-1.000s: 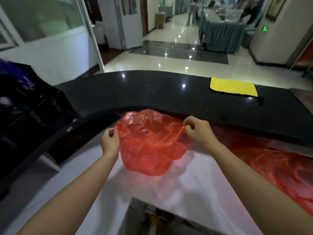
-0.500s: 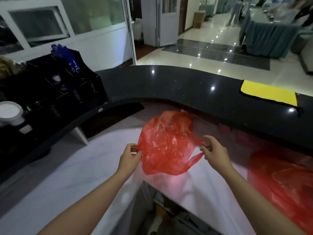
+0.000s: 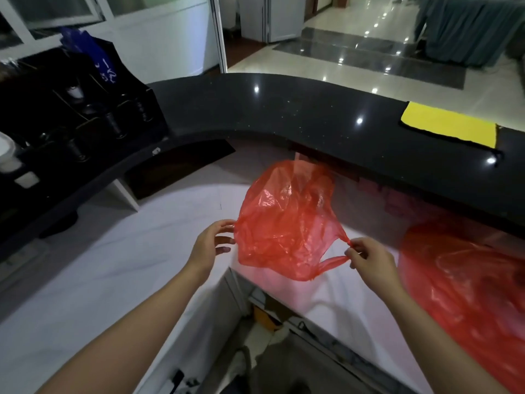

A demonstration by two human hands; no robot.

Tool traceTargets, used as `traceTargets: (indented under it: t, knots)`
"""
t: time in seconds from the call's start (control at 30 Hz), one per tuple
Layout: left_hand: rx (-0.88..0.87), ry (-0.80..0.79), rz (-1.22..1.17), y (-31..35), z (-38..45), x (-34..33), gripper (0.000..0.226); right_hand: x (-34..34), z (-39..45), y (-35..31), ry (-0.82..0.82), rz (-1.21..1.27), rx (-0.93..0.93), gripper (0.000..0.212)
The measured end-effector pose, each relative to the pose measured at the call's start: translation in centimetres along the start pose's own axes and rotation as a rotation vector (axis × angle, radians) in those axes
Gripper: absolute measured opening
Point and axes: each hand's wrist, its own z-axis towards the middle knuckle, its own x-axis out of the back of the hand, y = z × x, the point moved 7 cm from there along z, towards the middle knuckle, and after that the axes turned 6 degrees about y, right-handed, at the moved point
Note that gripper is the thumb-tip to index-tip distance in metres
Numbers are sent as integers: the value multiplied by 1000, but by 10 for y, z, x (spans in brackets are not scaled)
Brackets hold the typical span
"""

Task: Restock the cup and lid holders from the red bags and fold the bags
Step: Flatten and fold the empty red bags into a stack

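Progress: folding stage, restocking unconfirmed | red bag [image 3: 284,223] empty, unfolded, over white counter [image 3: 113,265] | right hand [image 3: 369,257] pinches handles | left hand [image 3: 210,245] loose-fingered at edge, grasp unclear | second bag [image 3: 468,280] awaits folding.

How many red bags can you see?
2. One red bag is held up between the hands: the right hand pinches its handles, the left hand touches its other edge. The second red bag lies on the white counter at right. More may be hidden.
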Motion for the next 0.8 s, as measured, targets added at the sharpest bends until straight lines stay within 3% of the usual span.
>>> traceTargets:
  t: [0.17,0.43,0.8]
  knots:
    - [240,-24,-78,0,5,-14,33,14,-12,0,20,-22,9,13]
    - [479,-425,250,6,-27,-53,36,27,-56,-29,95,-22,66,14]
    - [653,-376,13,0,-55,-57,34,6,-92,-60,138,-116,150,14]
